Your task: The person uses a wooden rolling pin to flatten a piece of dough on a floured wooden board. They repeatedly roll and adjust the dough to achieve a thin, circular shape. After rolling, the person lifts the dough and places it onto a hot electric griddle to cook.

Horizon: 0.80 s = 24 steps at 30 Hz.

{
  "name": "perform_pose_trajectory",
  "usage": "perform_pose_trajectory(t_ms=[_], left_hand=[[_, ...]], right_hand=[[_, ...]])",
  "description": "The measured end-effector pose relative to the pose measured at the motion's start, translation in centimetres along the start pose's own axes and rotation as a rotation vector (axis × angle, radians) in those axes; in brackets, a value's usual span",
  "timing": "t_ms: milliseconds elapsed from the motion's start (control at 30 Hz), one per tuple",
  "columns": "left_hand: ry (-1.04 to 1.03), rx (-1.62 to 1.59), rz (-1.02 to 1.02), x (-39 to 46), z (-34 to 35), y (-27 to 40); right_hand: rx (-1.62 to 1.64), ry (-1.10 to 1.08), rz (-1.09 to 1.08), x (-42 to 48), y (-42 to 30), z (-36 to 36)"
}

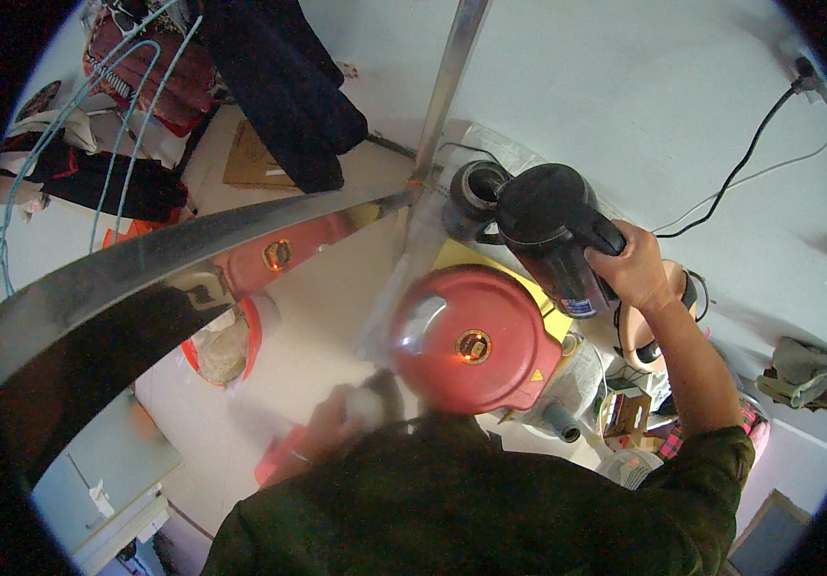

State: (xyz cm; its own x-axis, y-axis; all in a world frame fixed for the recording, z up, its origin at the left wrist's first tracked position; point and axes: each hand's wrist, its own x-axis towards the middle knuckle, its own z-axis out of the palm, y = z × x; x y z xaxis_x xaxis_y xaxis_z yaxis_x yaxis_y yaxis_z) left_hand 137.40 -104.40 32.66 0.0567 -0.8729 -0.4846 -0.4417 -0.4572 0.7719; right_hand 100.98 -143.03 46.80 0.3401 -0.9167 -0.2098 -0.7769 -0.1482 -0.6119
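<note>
My right hand [629, 265] grips the handle of a black electric kettle [547, 209]. The kettle tilts left, its spout end at the open mouth of a dark, handled flask or jug [476, 191]. Any liquid between them cannot be made out. Just below lies a round red electric griddle [475, 324], lid closed, small orange lights glowing, on a yellow sheet or board [460, 253]. My left hand [334, 421], blurred, is left of the griddle, its fingers around a small whitish object [363, 407] whose kind is unclear. A dark blurred shape is beside it.
A curved metal rail [168, 248] crosses the left side and meets an upright pole [446, 93]. A lined red bin [251, 338] stands on the floor. A beige appliance [647, 324] and a grey tube [563, 425] lie right. A black cord [734, 173] runs to the wall socket.
</note>
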Motion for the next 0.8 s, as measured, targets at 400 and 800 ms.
perform_pose_trajectory(t_ms=[400,800], left_hand=[[0.005,0.041,0.017,-0.2,-0.5,-0.4],[0.052,0.05,0.056,-0.6,-0.3,-1.6]], right_hand=[[-0.021,-0.009,0.002,0.7,-1.0,-0.4],[-0.076,-0.035,0.021,1.2,-2.6,-1.0]])
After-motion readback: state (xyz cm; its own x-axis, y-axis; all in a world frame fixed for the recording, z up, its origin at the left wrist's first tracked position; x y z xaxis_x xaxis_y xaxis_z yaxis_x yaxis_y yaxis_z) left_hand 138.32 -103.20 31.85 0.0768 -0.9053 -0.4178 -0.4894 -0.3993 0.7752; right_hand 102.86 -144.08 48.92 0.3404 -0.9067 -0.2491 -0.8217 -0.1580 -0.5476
